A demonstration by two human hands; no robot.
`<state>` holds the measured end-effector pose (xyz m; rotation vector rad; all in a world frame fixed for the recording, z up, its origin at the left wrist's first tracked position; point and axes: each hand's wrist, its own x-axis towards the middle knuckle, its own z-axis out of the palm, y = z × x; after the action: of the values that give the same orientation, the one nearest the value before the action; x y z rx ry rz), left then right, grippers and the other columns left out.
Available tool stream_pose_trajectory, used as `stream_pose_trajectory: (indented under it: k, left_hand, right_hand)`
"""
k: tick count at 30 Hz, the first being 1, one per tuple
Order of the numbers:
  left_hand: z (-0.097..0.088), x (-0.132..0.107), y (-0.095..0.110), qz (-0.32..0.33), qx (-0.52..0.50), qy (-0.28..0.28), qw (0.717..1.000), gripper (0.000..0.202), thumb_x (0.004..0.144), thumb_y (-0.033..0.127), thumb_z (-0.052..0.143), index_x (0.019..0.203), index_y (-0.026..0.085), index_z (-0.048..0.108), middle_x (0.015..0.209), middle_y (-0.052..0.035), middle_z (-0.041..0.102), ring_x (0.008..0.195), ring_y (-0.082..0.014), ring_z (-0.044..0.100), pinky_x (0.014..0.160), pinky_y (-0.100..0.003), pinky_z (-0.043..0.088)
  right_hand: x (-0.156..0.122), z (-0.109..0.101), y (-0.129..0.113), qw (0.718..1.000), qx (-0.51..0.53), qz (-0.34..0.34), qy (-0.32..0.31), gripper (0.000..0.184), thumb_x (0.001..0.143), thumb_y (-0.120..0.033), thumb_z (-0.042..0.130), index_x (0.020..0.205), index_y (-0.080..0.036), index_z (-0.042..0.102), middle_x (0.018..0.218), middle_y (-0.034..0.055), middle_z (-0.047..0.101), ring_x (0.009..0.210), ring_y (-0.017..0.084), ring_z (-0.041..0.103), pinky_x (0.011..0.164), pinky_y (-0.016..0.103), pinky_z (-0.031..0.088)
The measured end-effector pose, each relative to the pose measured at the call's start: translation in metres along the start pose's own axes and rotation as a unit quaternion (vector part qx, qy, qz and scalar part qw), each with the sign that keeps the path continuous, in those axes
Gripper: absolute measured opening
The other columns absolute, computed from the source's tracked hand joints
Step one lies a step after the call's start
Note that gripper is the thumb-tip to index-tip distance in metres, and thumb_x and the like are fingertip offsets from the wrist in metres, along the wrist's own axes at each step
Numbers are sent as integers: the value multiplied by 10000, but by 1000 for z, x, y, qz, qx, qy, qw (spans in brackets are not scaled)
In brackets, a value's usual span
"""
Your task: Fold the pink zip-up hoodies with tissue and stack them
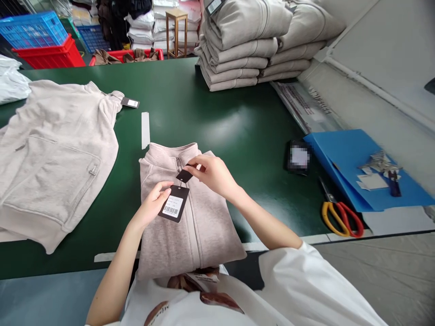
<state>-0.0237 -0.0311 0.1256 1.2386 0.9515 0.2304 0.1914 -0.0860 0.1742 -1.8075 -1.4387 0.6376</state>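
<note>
Over the folded jacket [200, 226], our left hand [152, 206] pinches the barcode tag [174, 203], our right hand [212, 173] the small tag [184, 175]; tugging could tear the 2 off.

A beige jacket [50, 158] lies spread flat at left on the green table [217, 113]. Folded garments [258, 50] are stacked at upper centre. At right sits a blue folder [343, 154], with scissors [336, 210] just beside it (handles toward the bottom edge). A blue crate [34, 29] tops a red crate [50, 56] at upper left.
</note>
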Motion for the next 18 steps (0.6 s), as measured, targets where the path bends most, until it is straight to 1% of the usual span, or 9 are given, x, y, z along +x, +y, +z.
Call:
stream_pose_trajectory:
  k: [2, 5, 8, 11, 14, 18]
  left_hand:
    - [1, 1, 0, -6, -3, 13, 1000, 535, 859, 575, 624, 1245, 221, 516, 845, -17, 677, 714, -177, 663, 586, -254, 492]
    - [1, 1, -1, -10, 2, 23, 1000, 487, 859, 579, 619, 1171, 219, 518, 824, -8, 668, 713, -177, 666, 578, -251, 490]
    - [1, 0, -2, -10, 12, 20, 1000, 456, 867, 585, 606, 1136, 227, 521, 800, 6, 658, 708, -171, 664, 572, -243, 483]
    - [1, -2, -2, -9, 15, 20, 1000, 451, 862, 591, 612, 1112, 226, 526, 783, 15, 651, 700, -163, 656, 568, -235, 475]
    - [1, -3, -3, -5, 15, 23, 1000, 482, 845, 606, 627, 1116, 220, 527, 767, 15, 646, 687, -164, 652, 558, -236, 468]
    - [1, -4, -2, 2, 16, 30, 999, 516, 829, 625, 633, 1121, 217, 514, 755, 15, 646, 671, -172, 655, 552, -245, 467]
  right_hand:
    - [14, 1, -9, 999, 3, -30, -32, 138, 894, -292, 620, 815, -197, 681, 845, 20, 689, 650, 129, 596, 675, 279, 409]
    - [34, 7, -20, 994, 3, -66, -88, 57, 878, -201, 619, 886, -188, 674, 845, 3, 685, 652, 110, 596, 683, 256, 409]
    - [48, 15, -29, 989, -15, -85, -124, 104, 845, -153, 657, 946, -176, 663, 827, -17, 675, 664, 96, 583, 683, 233, 395]
    - [58, 21, -35, 980, -37, -101, -169, 33, 830, -110, 665, 854, -132, 674, 754, -27, 653, 660, 78, 549, 669, 219, 369]
    - [69, 26, -35, 965, -34, -101, -241, 70, 827, -79, 646, 787, -106, 695, 675, -42, 638, 637, 70, 525, 657, 222, 361]
    - [86, 35, -31, 925, -7, -100, -368, 104, 763, -57, 678, 727, -139, 730, 631, -40, 660, 626, 92, 547, 641, 229, 385]
